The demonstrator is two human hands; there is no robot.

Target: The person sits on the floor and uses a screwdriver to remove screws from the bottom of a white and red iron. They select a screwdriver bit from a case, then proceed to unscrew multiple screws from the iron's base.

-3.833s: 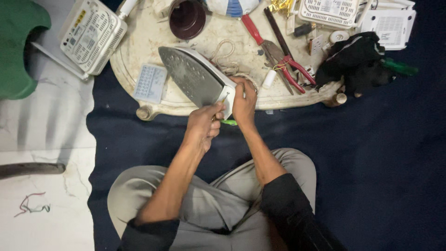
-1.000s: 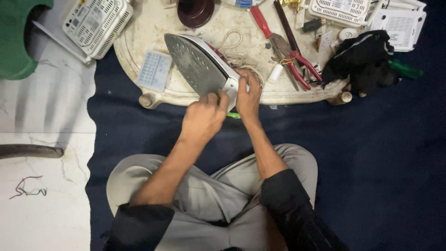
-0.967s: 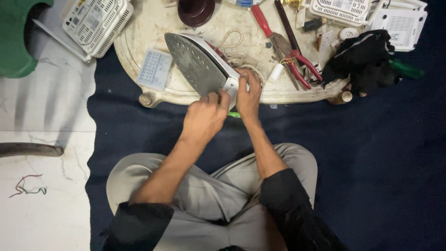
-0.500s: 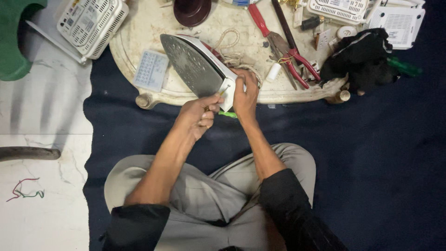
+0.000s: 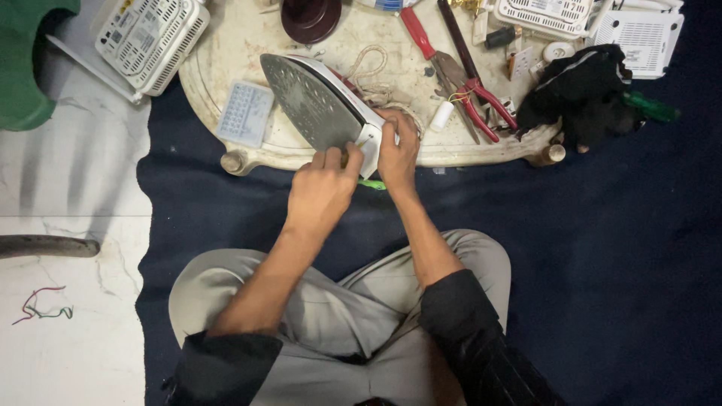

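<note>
Compared with half a second ago, the left hand [image 5: 322, 192] has moved up from below the iron [image 5: 316, 105] and now closes its fingers on the heel of the soleplate; the tool that showed green between the hands is reduced to a green tip [image 5: 371, 184] just under the right wrist. The right hand [image 5: 397, 144] stays wrapped around the white rear end of the iron. This suggests both hands now steady the iron rather than work a tool on it, though what the fingers hide cannot be told. The iron lies at upper centre of the frame on the pale tray [image 5: 226, 83], soleplate up. Its long axis runs diagonally, nose pointing to the upper left, heel toward the lower right.
</note>
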